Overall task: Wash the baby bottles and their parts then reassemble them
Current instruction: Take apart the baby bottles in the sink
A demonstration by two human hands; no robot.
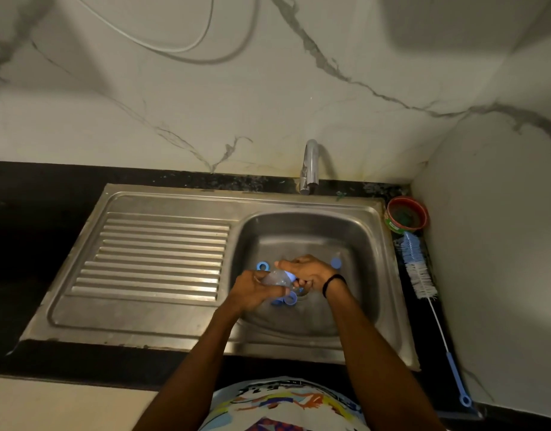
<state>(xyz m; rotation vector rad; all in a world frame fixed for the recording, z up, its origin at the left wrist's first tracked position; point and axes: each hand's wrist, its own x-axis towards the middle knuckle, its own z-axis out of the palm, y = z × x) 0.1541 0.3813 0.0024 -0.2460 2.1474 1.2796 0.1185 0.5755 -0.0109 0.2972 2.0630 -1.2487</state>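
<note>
As the left hand (252,290) and right hand (306,272) curl round the clear baby bottle (275,278), it may slip, if wet, into the sink (355,234).

Open passage over the ribbed drainboard (162,253). A bottle brush (418,269) and red tub (407,214) line the desk's right edge; the tap (310,166) stands at the basin's back rim.

- There's the bottle (275,278): clear, tipped on its side, up over the sink's (299,225) middle.
- Blue ring (262,265) lies flat on the sink floor, left side.
- Blue cap (336,262) sits right side.
- More blue parts (286,300) cluster at sink centre, nearer front.
</note>
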